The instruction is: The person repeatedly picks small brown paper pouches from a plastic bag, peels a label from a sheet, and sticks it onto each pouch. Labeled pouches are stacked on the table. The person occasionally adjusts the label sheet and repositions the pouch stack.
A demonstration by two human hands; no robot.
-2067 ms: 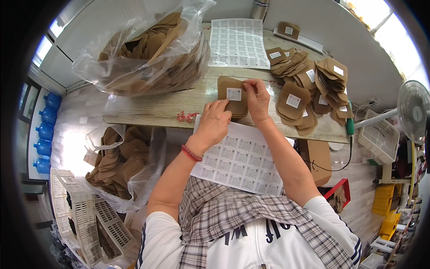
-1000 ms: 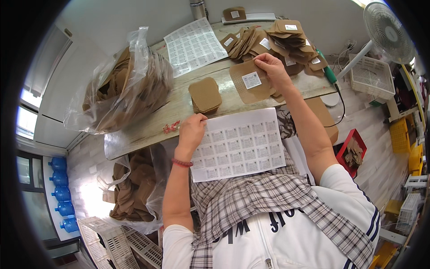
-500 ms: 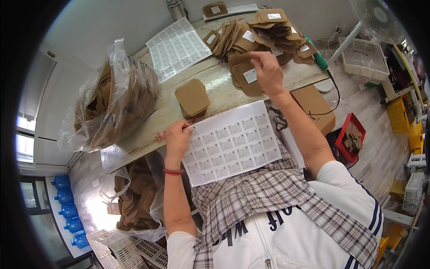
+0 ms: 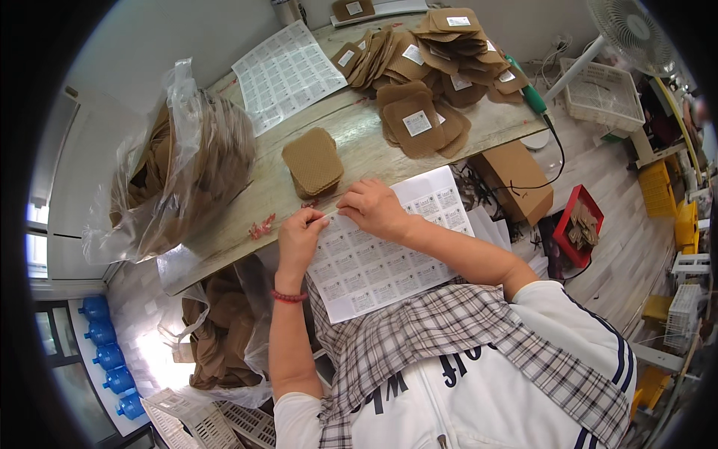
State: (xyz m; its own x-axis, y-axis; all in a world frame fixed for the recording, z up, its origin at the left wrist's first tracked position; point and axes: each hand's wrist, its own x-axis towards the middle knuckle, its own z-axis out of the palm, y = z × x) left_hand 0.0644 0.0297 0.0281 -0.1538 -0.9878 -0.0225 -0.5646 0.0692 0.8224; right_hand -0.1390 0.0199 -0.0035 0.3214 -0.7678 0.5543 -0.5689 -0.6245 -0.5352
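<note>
The left forearm rises almost straight, its hand [image 4: 298, 243] pinching the label sheet [image 4: 389, 258] at the upper left corner between thumb and fingertips. The right forearm slants in across the sheet — its hand [image 4: 375, 209] bends over the top edge, fingers curled down just beside the left fingertips; whether they grip a label, I cannot tell. The sheet lies over the plaid cloth [image 4: 419, 329], before the surface [image 4: 217, 258] — the brown pad stack [image 4: 313, 159] sits just beyond
</note>
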